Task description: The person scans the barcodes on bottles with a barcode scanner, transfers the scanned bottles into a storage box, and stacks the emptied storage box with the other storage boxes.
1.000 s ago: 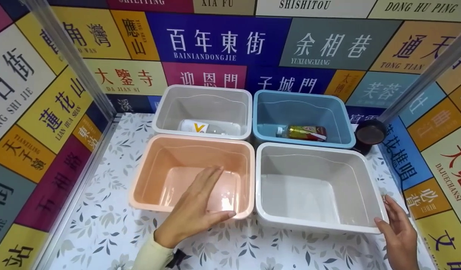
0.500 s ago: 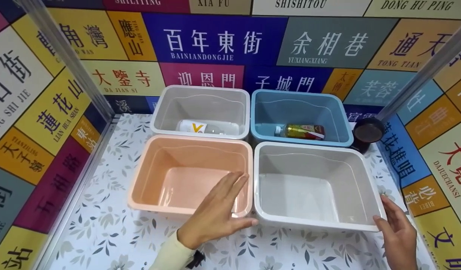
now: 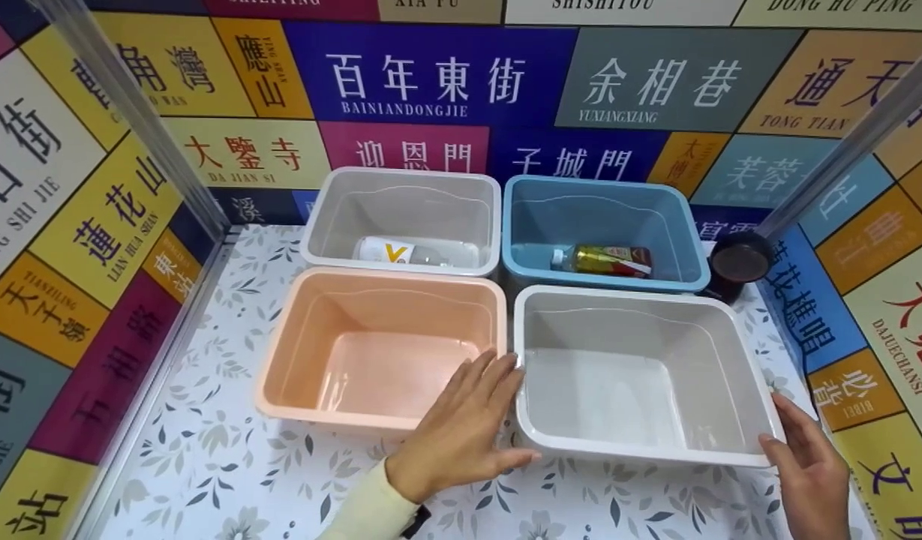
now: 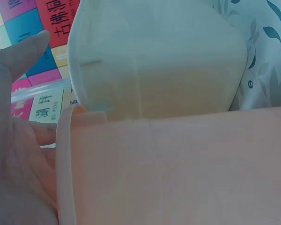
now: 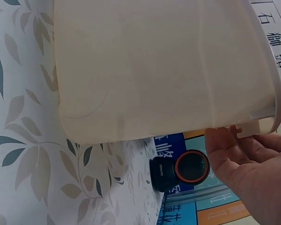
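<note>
A light grey plastic bin (image 3: pixel 607 390) stands at the front right, with nothing inside. My right hand (image 3: pixel 809 465) holds its near right rim, thumb on top and fingers under the lip; in the right wrist view the fingers (image 5: pixel 220 150) curl beneath the rim beside the bin wall (image 5: pixel 145 70). My left hand (image 3: pixel 464 427) spreads over the near right corner of the peach bin (image 3: pixel 295 345), fingertips right at the grey bin's left rim. Its fingers are straight and hold nothing. The left wrist view shows this hand (image 4: pixel 18 140) beside the peach rim.
Behind stand another grey bin (image 3: pixel 325 217) with a white-labelled bottle (image 3: pixel 389 252) lying in it, and a blue bin (image 3: pixel 674 225) with a gold-and-red bottle (image 3: pixel 611 259). A black round device (image 3: pixel 738 262) stands beside the blue bin. Sign-printed walls (image 3: pixel 423 75) enclose the floral tabletop (image 3: pixel 228 480).
My left hand has moved right from over the peach bin to the grey bin's left rim. The grey bin has shifted slightly right with my right hand, widening the gap beside the peach bin.
</note>
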The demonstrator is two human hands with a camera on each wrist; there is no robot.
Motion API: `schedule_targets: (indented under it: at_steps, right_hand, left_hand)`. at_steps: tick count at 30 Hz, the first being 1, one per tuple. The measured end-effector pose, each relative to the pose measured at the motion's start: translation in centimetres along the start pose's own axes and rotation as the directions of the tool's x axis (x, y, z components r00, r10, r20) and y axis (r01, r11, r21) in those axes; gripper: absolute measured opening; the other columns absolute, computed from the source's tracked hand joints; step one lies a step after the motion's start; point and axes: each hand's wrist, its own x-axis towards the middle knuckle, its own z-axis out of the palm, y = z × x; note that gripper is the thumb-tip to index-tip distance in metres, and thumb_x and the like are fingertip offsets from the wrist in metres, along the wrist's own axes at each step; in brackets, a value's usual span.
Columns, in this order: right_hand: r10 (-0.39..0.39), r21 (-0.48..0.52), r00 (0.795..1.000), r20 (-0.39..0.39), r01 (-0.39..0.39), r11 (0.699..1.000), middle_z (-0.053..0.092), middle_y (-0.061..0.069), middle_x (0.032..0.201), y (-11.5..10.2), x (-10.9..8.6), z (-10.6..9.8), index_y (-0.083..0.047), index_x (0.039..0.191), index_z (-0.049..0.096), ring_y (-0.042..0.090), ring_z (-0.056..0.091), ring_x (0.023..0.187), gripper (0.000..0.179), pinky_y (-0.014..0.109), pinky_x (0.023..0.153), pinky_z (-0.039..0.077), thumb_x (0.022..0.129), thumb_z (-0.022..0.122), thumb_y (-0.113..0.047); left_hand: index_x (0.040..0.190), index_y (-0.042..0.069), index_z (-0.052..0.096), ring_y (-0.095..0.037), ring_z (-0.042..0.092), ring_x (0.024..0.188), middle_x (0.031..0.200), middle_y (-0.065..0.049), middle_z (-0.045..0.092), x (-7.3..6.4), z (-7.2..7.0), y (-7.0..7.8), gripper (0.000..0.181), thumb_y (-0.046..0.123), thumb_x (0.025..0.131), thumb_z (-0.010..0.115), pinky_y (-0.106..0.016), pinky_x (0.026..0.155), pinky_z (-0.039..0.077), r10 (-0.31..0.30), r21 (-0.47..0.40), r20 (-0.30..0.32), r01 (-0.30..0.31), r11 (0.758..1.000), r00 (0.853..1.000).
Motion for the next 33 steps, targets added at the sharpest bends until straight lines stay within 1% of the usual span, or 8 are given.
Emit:
schedule_targets:
  at_steps: [6, 9, 12, 17, 20, 23, 28, 33]
  right_hand:
    - [0.007, -0.04, 1.0, 0.0, -0.007, 0.999, 0.03, 0.001, 0.18, 0.1, -0.1, -0.4, -0.019, 0.175, 0.032, 0.023, 0.03, 0.164, 0.063, 0.014, 0.11, 0.04, 0.116, 0.054, -0.016]
    - [0.023, -0.057, 1.0, -0.002, -0.023, 0.998, 0.029, -0.004, 0.18, 0.2, -0.3, -0.6, -0.022, 0.175, 0.031, 0.023, 0.03, 0.164, 0.063, 0.014, 0.108, 0.041, 0.116, 0.055, -0.019]
    - [0.026, -0.041, 1.0, 0.008, -0.025, 0.999, 0.03, -0.006, 0.179, 0.4, -0.3, -0.8, -0.023, 0.175, 0.032, 0.023, 0.03, 0.164, 0.063, 0.009, 0.102, 0.042, 0.116, 0.056, -0.02]
    - [-0.006, 0.06, 0.999, 0.047, 0.004, 0.998, 0.029, 0.003, 0.181, 0.8, -0.1, -1.1, -0.016, 0.175, 0.031, 0.023, 0.03, 0.164, 0.065, 0.005, 0.099, 0.044, 0.115, 0.057, -0.015]
    - [-0.007, 0.093, 0.998, 0.066, 0.001, 0.996, 0.028, 0.002, 0.181, 0.9, 0.0, -1.4, -0.016, 0.175, 0.031, 0.022, 0.03, 0.164, 0.066, 0.005, 0.098, 0.045, 0.116, 0.059, -0.019]
    - [0.004, 0.126, 0.997, 0.071, -0.013, 0.992, 0.029, 0.0, 0.18, 1.1, -0.1, -1.5, -0.018, 0.174, 0.033, 0.017, 0.036, 0.161, 0.066, 0.006, 0.096, 0.048, 0.115, 0.061, -0.022]
    - [-0.01, 0.181, 1.0, 0.025, 0.005, 0.984, 0.045, 0.002, 0.172, 1.0, 0.0, -1.5, -0.011, 0.169, 0.043, 0.003, 0.055, 0.143, 0.06, 0.009, 0.093, 0.052, 0.113, 0.064, -0.013]
    - [-0.019, 0.2, 1.0, -0.019, 0.022, 0.979, 0.055, -0.001, 0.163, 0.8, -0.3, -1.8, -0.007, 0.164, 0.05, -0.003, 0.063, 0.13, 0.056, 0.01, 0.09, 0.055, 0.11, 0.066, -0.007]
  left_hand:
    - [0.169, 0.002, 0.038, -0.042, 0.027, 0.164, 0.175, -0.016, 0.038, 0.5, 0.6, 0.4, 0.112, 0.07, 0.091, 0.08, -0.06, 0.133, 0.021, -0.021, 0.104, 0.007, 0.021, 0.994, 1.0]
    - [0.168, 0.0, 0.039, -0.044, 0.028, 0.164, 0.173, -0.017, 0.04, 0.7, 0.8, 0.5, 0.115, 0.073, 0.089, 0.08, -0.06, 0.133, 0.021, -0.025, 0.151, -0.003, 0.026, 0.988, 1.0]
    - [0.168, -0.002, 0.04, -0.045, 0.028, 0.163, 0.172, -0.018, 0.041, 0.9, 1.0, 0.5, 0.118, 0.076, 0.088, 0.079, -0.06, 0.133, 0.023, -0.029, 0.18, -0.008, 0.03, 0.983, 1.0]
    - [0.167, -0.004, 0.04, -0.047, 0.025, 0.164, 0.174, -0.02, 0.039, 1.1, 1.1, 0.6, 0.124, 0.085, 0.087, 0.071, -0.063, 0.131, 0.025, -0.018, 0.201, -0.008, 0.019, 0.979, 1.0]
    - [0.168, -0.003, 0.038, -0.047, 0.022, 0.165, 0.175, -0.02, 0.037, 1.2, 1.1, 0.6, 0.125, 0.087, 0.087, 0.069, -0.065, 0.13, 0.026, -0.017, 0.202, 0.006, 0.015, 0.979, 1.0]
    - [0.169, -0.004, 0.036, -0.049, 0.02, 0.165, 0.175, -0.021, 0.035, 1.4, 1.1, 0.7, 0.127, 0.087, 0.086, 0.069, -0.067, 0.13, 0.025, -0.012, 0.2, 0.019, 0.008, 0.98, 1.0]
    - [0.17, -0.005, 0.034, -0.052, 0.016, 0.165, 0.176, -0.023, 0.033, 1.7, 1.1, 0.6, 0.131, 0.087, 0.084, 0.071, -0.073, 0.128, 0.02, -0.01, 0.15, 0.032, 0.005, 0.989, 0.999]
    - [0.17, -0.001, 0.036, -0.051, 0.012, 0.166, 0.178, -0.022, 0.03, 1.8, 1.2, 0.3, 0.128, 0.084, 0.083, 0.074, -0.077, 0.127, 0.016, -0.019, 0.065, 0.046, 0.016, 0.998, 0.999]
